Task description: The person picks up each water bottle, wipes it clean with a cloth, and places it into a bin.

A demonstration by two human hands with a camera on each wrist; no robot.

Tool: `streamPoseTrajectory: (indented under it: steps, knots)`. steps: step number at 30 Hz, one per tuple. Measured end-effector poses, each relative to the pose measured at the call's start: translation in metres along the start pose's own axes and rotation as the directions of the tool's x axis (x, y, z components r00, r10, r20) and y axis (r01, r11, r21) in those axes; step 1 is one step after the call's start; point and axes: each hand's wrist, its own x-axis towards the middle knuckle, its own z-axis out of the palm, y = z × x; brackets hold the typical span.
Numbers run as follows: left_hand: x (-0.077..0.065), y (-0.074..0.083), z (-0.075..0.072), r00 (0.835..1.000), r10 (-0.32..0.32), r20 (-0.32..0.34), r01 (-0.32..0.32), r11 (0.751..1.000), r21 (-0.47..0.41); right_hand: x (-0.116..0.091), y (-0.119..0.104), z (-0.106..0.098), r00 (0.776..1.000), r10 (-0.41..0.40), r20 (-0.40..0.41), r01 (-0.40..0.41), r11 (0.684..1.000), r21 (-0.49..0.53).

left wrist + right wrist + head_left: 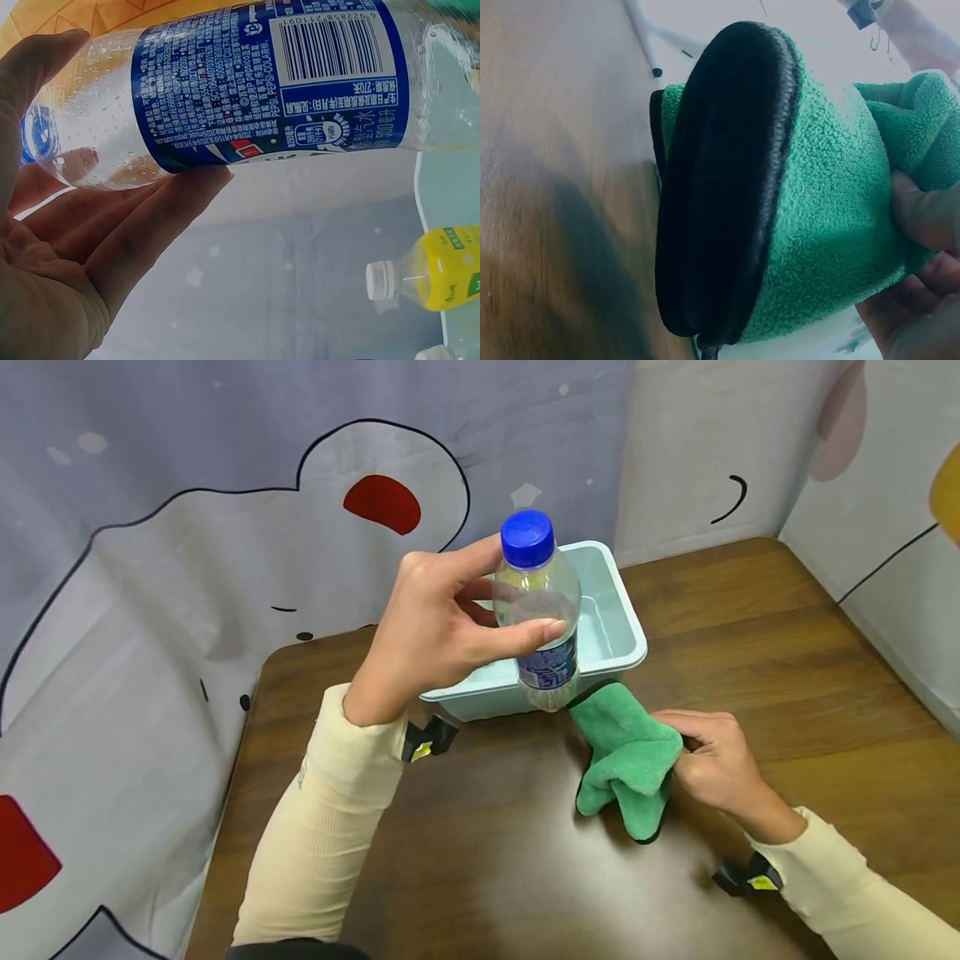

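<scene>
My left hand [438, 622] holds a clear plastic bottle [551, 589] with a blue cap and a blue printed label [270, 82]. The bottle is upright in the head view, raised in front of a pale blue plastic basin [626, 639]. Its thumb lies across the near side while the other fingers reach behind. My right hand [720, 768] grips a green cloth [626, 739] with dark edging [727, 180], bunched and hanging above the table close to the bottle's base. Thumb and fingers close on the cloth in the right wrist view.
Inside or beside the basin, the left wrist view shows a bottle with a yellow label [450, 270] and white cap, and part of another clear bottle [442, 352]. The brown wooden table [757, 635] meets a printed curtain [202, 577] at the back and sides.
</scene>
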Motion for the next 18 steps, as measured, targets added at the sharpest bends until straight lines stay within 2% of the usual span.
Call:
streamPoseTrajectory:
  steps: [8,18]
  knots:
    - [0.010,-0.001,0.000,1.000,-0.015,0.000,0.015,0.999,0.051,-0.004,-0.006,0.003,0.999,0.015,-0.035,-0.009,0.987,0.163]
    - [0.017,-0.003,0.006,0.999,-0.052,0.000,0.052,0.998,0.020,-0.011,-0.012,0.002,0.999,0.007,-0.046,0.003,0.976,0.217]
